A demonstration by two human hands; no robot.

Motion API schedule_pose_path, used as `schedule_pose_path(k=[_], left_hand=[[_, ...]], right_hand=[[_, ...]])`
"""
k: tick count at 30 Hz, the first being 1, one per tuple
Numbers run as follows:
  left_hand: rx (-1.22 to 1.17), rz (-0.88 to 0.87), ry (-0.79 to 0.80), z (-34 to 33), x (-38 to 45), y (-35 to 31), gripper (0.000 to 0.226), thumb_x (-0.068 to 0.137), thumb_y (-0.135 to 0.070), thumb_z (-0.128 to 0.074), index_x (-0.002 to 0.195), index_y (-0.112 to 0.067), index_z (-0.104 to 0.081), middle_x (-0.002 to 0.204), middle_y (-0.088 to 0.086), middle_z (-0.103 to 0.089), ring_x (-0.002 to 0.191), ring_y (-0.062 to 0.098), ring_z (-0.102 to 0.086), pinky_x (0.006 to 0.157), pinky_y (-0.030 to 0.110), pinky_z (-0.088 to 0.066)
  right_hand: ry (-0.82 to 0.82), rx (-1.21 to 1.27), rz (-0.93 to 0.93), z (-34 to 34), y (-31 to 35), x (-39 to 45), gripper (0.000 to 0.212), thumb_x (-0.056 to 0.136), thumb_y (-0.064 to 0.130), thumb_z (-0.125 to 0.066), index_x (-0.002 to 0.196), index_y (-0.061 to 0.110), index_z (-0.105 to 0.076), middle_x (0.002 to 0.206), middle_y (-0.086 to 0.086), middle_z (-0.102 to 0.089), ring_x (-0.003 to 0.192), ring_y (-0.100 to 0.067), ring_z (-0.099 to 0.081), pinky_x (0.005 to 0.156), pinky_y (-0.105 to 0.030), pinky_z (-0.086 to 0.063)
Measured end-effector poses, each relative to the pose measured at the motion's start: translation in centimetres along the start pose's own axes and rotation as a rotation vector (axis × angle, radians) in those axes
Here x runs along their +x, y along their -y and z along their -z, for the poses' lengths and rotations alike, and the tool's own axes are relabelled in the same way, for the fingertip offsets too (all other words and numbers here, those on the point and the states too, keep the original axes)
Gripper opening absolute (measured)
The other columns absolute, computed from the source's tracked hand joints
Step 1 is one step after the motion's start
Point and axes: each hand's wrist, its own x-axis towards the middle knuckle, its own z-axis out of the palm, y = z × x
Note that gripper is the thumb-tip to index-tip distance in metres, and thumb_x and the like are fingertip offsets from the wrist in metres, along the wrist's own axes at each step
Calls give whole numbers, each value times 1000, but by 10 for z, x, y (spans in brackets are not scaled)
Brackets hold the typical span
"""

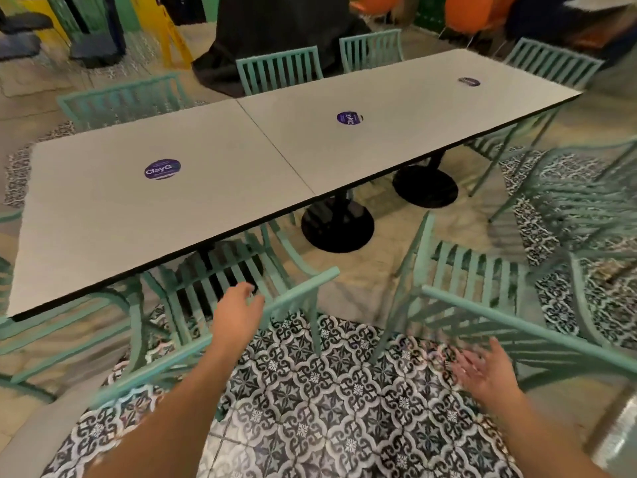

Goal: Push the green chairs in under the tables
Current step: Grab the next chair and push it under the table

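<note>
1. Progress, near side. The mint-green slatted metal chair on the left (241, 270) sits with its seat partly under the long pale-grey laminate tabletop with a black edge (172, 215); judged nearly or fully pushed in. The second mint-green slatted metal chair on the right (472, 284) stands well clear of the table, turned at an angle; judged not yet pushed in.
2. Progress, elsewhere. A blurred green chair at the far right (586, 201) also stands out from the table end. The green chairs along the far side (279, 69) show only their backs above the top; whether their seats are tucked under cannot be told.
3. Left hand (238, 313): at the left chair's top rail, fingers loosely curved over it; whether they actually grasp it is unclear.
4. Right hand (482, 369): blurred, fingers spread and relaxed, holding nothing, just short of the right chair's top rail.
5. Materials. Chairs: painted tube frames, rounded rails, parallel flat slats in seat and back. Table: two smooth matte slabs butted at a seam, on black round pedestal bases (337, 225), each slab bearing a round purple sticker (162, 169).
6. Floor: glossy black-and-white patterned tiles (310, 391), giving way to plain pale stone beneath the table.
</note>
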Motion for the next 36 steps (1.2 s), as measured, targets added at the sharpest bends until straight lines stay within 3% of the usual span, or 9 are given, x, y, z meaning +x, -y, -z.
schedule_pose_path(k=[3,8,12,14,21,24,28,32,36], left_hand=[[-81,-60,182,-45,-15,-63,32,97,-34,-49,120,-14,-58,113,5,-65,90,22,-64,80,35,-53],[-243,50,527,-126,-56,-171,24,96,-34,-53,112,-16,-55,110,3,-60,101,21,-58,90,38,-50],[-381,241,768,-187,-82,-222,45,99,-42,-48,133,-14,-46,129,9,-51,113,26,-55,88,41,-53],[-485,372,813,-216,-90,-242,52,98,-40,-50,142,-13,-40,140,13,-46,119,31,-52,86,42,-54],[-772,644,682,-282,-84,-285,42,98,-36,-51,133,-13,-46,138,25,-46,120,40,-52,72,44,-56],[-889,751,589,-296,-74,-290,37,96,-34,-56,122,-9,-51,122,24,-55,112,40,-58,68,46,-55],[-1031,895,523,-312,-55,-283,36,95,-31,-57,121,-6,-54,115,24,-61,99,39,-65,58,49,-59],[-1118,997,533,-323,-35,-273,33,93,-20,-60,119,-2,-51,119,26,-59,98,40,-65,60,55,-58],[-1079,1026,501,-331,-31,-271,19,92,-12,-58,108,-4,-51,121,27,-55,102,40,-62,82,53,-57]], right_hand=[[-59,104,41,28,24,-1,70,91,55,-49,150,23,-26,148,-20,-37,128,-36,-46,97,-52,-46],[-76,265,63,89,69,19,78,92,59,-45,154,22,-14,155,-19,-25,136,-38,-36,105,-48,-39],[-88,335,62,139,103,33,66,97,52,-39,153,22,-19,151,-20,-29,116,-37,-51,85,-46,-53],[-183,369,65,166,120,43,58,100,45,-39,152,27,-19,156,-20,-19,136,-38,-35,104,-52,-40],[-256,541,29,218,171,75,61,101,45,-39,153,20,-17,159,-17,-14,144,-36,-23,113,-52,-28],[-249,495,31,221,180,98,61,98,38,-48,149,14,-24,156,-18,-20,139,-34,-32,108,-53,-36],[-225,520,-53,216,191,130,35,93,32,-58,117,8,-50,132,-17,-51,107,-31,-57,91,-55,-48],[-279,491,-123,201,194,153,24,92,26,-61,99,5,-50,106,-17,-59,95,-33,-61,88,-52,-52],[-415,469,-181,195,193,172,24,89,21,-65,92,5,-47,112,-17,-58,96,-34,-61,93,-51,-51]])
